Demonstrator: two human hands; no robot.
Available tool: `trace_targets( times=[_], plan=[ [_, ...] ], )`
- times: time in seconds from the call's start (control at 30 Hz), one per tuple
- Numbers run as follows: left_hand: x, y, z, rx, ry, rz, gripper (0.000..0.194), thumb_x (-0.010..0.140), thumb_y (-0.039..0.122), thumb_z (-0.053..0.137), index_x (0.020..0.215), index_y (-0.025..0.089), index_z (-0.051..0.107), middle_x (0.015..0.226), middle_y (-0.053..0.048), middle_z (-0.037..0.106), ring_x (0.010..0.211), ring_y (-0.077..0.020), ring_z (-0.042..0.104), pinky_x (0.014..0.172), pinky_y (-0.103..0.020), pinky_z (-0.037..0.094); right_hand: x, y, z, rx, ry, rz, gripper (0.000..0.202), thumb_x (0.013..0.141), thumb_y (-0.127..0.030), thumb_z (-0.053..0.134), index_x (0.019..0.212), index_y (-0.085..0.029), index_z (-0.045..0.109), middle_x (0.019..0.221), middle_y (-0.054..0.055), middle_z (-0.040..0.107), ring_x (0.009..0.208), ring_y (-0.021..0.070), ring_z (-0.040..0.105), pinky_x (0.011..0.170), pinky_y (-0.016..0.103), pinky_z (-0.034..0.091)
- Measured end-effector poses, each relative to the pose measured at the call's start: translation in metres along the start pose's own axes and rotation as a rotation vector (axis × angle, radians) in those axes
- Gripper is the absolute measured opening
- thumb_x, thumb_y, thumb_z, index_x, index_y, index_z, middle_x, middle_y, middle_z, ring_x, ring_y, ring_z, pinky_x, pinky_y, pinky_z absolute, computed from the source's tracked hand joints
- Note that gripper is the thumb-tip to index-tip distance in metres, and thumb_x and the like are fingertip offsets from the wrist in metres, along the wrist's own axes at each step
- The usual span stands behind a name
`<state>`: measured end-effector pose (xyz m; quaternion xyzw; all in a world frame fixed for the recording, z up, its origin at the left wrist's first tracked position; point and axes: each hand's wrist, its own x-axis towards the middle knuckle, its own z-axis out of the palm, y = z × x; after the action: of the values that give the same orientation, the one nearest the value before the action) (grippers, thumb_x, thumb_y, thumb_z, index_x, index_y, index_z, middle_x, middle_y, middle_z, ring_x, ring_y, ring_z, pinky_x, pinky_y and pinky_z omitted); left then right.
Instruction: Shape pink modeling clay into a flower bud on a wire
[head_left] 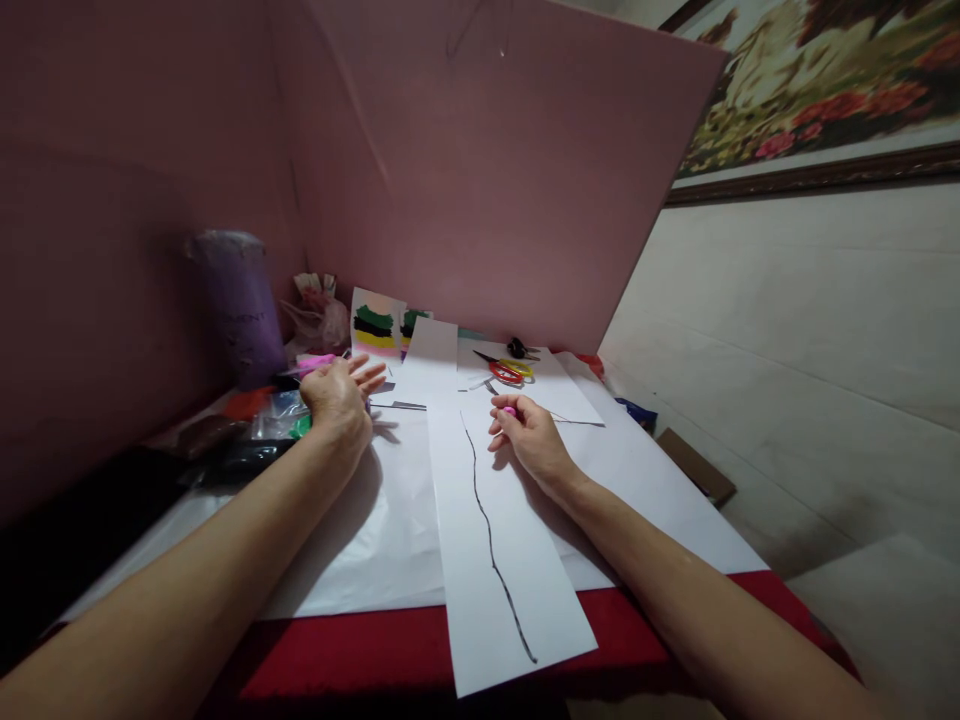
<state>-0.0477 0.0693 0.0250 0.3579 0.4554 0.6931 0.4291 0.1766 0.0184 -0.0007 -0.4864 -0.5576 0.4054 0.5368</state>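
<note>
A long white paper strip (450, 560) lies lengthwise before me and hangs over the table's front edge. One wavy black line (487, 530) runs down it. My right hand (529, 435) is beside the strip's right side, with fingers curled around a small pink object (510, 411); most of that object is hidden. To the left of the strip, my left hand (341, 397) is raised above the white sheet, its fingers stretched out. Behind its wrist and thumb shows a bright pink item (315, 362); I cannot tell whether the hand touches it.
Red-and-yellow scissors (507, 373) lie on white paper near a small black object (517, 348). Painted cards (375, 328) lean at the back. A purple cylinder (240, 310) and plastic-wrapped items (277, 420) stand left. A pink panel (480, 180) closes off the back.
</note>
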Motion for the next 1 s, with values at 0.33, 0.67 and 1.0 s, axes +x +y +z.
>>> trace_targets(
  times=[0.33,0.67,1.0],
  plan=[
    [-0.073,-0.018,0.043,0.165,-0.572,-0.131,0.019,0.081,0.031,0.063,0.077,0.014,0.057,0.06,-0.002,0.064,0.043,-0.0098,0.053,0.042,-0.021,0.041,-0.01,-0.017,0.001,0.104,-0.141,-0.076,0.016,0.07,-0.028,0.072,0.077,-0.014,0.069,0.054,-0.004,0.058,0.036,0.0068,0.044,0.033,0.021,0.04],
    [-0.074,-0.021,0.039,-0.01,-0.709,-0.28,0.043,0.064,0.046,0.081,0.085,0.012,0.066,0.069,-0.004,0.068,0.058,-0.014,0.063,0.056,-0.026,0.05,-0.017,-0.012,0.005,-0.317,-0.086,-0.407,0.023,0.08,-0.017,0.062,0.1,-0.021,0.071,0.082,0.002,0.072,0.068,0.0159,0.063,0.063,0.027,0.048],
    [-0.067,-0.023,0.037,-0.051,-0.604,-0.214,0.029,0.058,0.029,0.085,0.076,0.012,0.07,0.064,-0.002,0.069,0.055,-0.0113,0.06,0.059,-0.025,0.049,-0.014,-0.011,0.001,-0.395,-0.026,-0.394,0.02,0.079,-0.02,0.065,0.098,-0.021,0.069,0.082,0.003,0.071,0.064,0.0162,0.06,0.056,0.027,0.044]
  ],
)
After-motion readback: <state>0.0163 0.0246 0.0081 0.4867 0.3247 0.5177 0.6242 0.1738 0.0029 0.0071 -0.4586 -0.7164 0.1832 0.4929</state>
